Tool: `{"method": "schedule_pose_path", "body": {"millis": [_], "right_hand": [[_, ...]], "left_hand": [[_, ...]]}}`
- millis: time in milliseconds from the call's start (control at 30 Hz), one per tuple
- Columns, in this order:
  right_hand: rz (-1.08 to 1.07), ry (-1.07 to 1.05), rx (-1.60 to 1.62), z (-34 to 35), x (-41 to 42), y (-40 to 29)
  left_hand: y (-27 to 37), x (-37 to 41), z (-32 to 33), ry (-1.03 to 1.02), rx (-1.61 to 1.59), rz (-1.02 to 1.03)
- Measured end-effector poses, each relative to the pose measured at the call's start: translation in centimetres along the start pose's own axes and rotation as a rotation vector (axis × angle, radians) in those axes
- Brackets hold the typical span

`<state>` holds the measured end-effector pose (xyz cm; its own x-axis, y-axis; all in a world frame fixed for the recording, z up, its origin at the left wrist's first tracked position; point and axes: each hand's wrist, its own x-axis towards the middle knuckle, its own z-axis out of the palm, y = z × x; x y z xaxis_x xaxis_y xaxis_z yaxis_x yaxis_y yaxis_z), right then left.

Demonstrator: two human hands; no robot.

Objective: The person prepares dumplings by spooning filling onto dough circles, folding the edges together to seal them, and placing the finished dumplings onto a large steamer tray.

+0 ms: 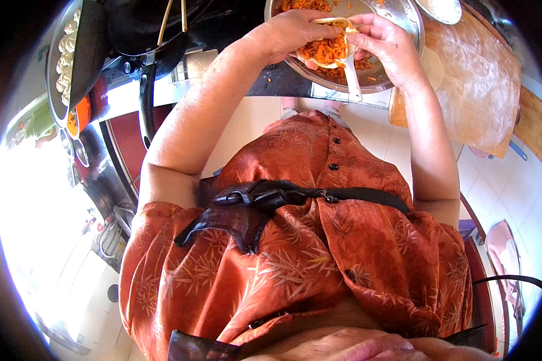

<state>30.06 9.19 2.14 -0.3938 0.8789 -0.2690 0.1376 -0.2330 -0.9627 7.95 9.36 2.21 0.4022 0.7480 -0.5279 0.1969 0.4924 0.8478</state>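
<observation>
Cupped in my left hand (289,34) is a round dough wrapper (332,20), its edges curled up around a heap of shredded orange filling (327,49) that looks like carrot. The thumb and fingertips of my right hand (384,43) pinch the wrapper's right edge. A white spoon handle (352,79) slants down from below my right thumb; whether the fingers also hold it I cannot tell. Beneath both hands is a wide metal bowl (384,83) with more of the same filling against its far side and bottom.
Right of the bowl lies a floured wooden board (478,85) with a flat dough round (432,67) at its left edge. Pleated buns (66,58) line a dark pan (88,54) at far left. Chopsticks (184,16) rest in a wok (137,27) with a black handle (147,108).
</observation>
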Motion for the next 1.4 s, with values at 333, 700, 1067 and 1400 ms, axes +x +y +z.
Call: {"method": "schedule_pose_path", "body": {"millis": [333, 700, 1067, 1400], "right_hand": [[-0.178, 0.026, -0.204, -0.2, 0.2, 1.8], [0.028, -0.073, -0.041, 0.0, 0.3, 0.5], [-0.190, 0.219, 0.184, 2.0, -0.5, -4.3], [-0.346, 0.265, -0.610, 2.4, -0.3, -0.2]], "left_hand": [[0.5, -0.4, -0.8, -0.045, -0.073, -0.044], [3.6, -1.2, -1.7, -0.300, 0.139, -0.009], [4.7, -2.9, 1.4, 0.129, -0.533, 0.384], [-2.0, 0.9, 3.0, 0.272, -0.529, 0.142]]}}
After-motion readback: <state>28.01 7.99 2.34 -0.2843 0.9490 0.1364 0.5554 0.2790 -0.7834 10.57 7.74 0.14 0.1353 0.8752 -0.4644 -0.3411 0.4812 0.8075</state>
